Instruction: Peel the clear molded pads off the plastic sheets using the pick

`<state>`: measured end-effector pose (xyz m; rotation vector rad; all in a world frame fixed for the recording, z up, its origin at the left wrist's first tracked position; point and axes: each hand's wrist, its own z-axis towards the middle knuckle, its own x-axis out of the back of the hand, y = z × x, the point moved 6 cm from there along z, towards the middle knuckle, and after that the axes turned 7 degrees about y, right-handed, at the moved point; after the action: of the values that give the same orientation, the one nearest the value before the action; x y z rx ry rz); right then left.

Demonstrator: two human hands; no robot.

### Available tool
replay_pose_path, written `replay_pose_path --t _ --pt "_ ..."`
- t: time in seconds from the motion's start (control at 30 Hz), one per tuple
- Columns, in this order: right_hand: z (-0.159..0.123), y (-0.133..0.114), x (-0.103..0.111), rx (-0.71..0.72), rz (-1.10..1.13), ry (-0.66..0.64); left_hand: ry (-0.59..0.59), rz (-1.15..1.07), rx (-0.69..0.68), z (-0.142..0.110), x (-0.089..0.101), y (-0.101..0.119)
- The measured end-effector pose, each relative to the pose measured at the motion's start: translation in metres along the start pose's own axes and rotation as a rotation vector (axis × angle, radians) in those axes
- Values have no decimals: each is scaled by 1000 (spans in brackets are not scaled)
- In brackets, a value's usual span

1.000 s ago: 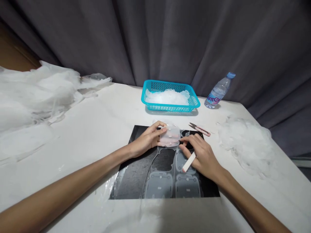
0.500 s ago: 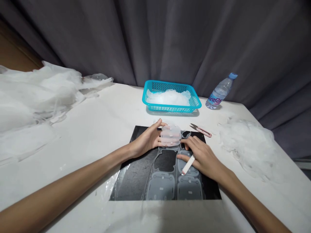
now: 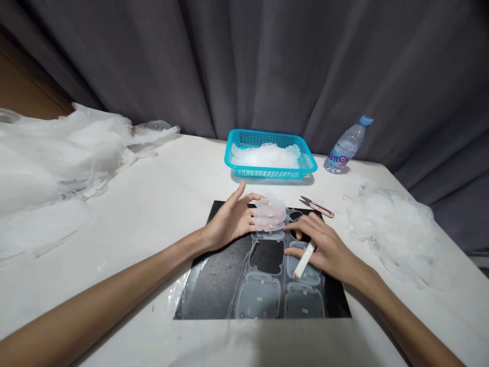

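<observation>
Supporting a translucent rounded piece (image 3: 269, 210) on the fingers of the left hand (image 3: 231, 221), with the palm facing up and toward the right. Holding those fingers slightly spread beneath the piece, with their pink tone showing through it. Pointing the left thumb toward the far side, well apart from the other fingers and from the piece. Placing the piece over the far middle of a black mat (image 3: 214, 285), between the two hands.

Reaching with the forefinger of the right hand (image 3: 324, 244) to the near right edge of the piece, without revealing either contact or a gap. Setting the right thumb well apart from that forefinger, on its near side, and curling the other right fingers inward, partly hidden. Carrying a narrow white tool (image 3: 304, 261) in the right hand, slanting toward the near left and ending in a reddish tip. Hiding the exact grip on it from view.

Showing rounded clear panels (image 3: 258, 295) on the near part of the mat and a rounded opening (image 3: 267, 256) just on the near side of the piece. Having pink-handled snips (image 3: 318, 207) at the mat's far right corner. Facing a turquoise basket (image 3: 272, 170) holding white film (image 3: 266, 156) on the far side, with a water bottle (image 3: 346, 145) to its right. Flanking the mat with a large film pile (image 3: 49, 153) on the left and a smaller film heap (image 3: 389, 229) on the right.
</observation>
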<state>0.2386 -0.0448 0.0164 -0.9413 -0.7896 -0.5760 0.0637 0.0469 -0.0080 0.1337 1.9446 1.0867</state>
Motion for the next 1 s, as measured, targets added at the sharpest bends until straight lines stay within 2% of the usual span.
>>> replay_pose_path --t 0.13,0.33,0.47,0.57,0.67,0.87,1.0 --pt "2 -3 1 39 -54 88 4 -24 -3 0 1 1" --pt "3 -4 -5 23 -55 116 18 -39 -2 -1 3 0" --pt "3 -5 -3 9 -92 253 20 -42 5 -2 4 -1" --pt "1 -3 -2 -26 -104 364 35 39 -23 -3 6 -2" --pt "-1 -1 -2 -34 -92 395 49 171 -57 -3 6 -3" --pt "-2 -1 -1 -12 -69 402 -123 32 108 -1 3 -10" --pt "-3 2 2 -43 -82 441 -147 12 157 -1 3 -11"
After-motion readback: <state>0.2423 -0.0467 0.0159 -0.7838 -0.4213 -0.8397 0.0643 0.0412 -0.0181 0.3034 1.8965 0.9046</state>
